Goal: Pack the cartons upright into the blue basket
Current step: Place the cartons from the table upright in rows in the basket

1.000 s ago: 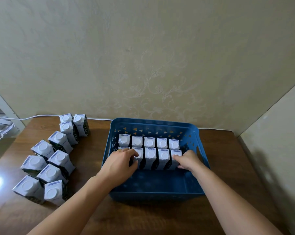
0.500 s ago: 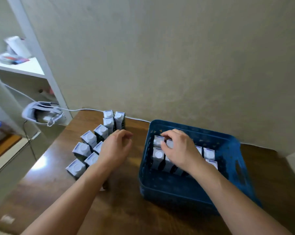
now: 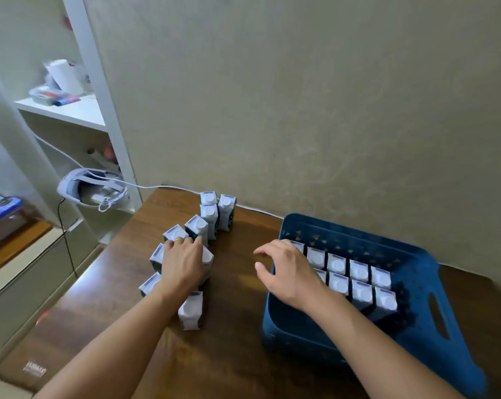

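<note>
The loose cartons (image 3: pixel 197 226) stand packed close on the table (image 3: pixel 237 355), at about 10 o'clock from the basket (image 3: pixel 410 335). That closeness is our main worry: as we lift the one under our left hand (image 3: pixel 183 267), its corners could catch a neighbour and tip it, perhaps several in a chain. The near carton (image 3: pixel 191 311), at 6 o'clock from that hand, sits right beside our forearm and could be knocked over by a careless swing. A weak hold could also let the carton slip or tilt on the way across. Inside the basket, two rows (image 3: pixel 358 276) already stand upright against the far wall; dropping a new one hard against them might topple the front row into the bare near half.

Our left hand lies over a carton, fingers curled down around its top and sides, seemingly gripping it. Our right hand (image 3: pixel 286 273) hovers over the basket's 9 o'clock rim, fingers loosely spread and slightly bent, holding nothing.
</note>
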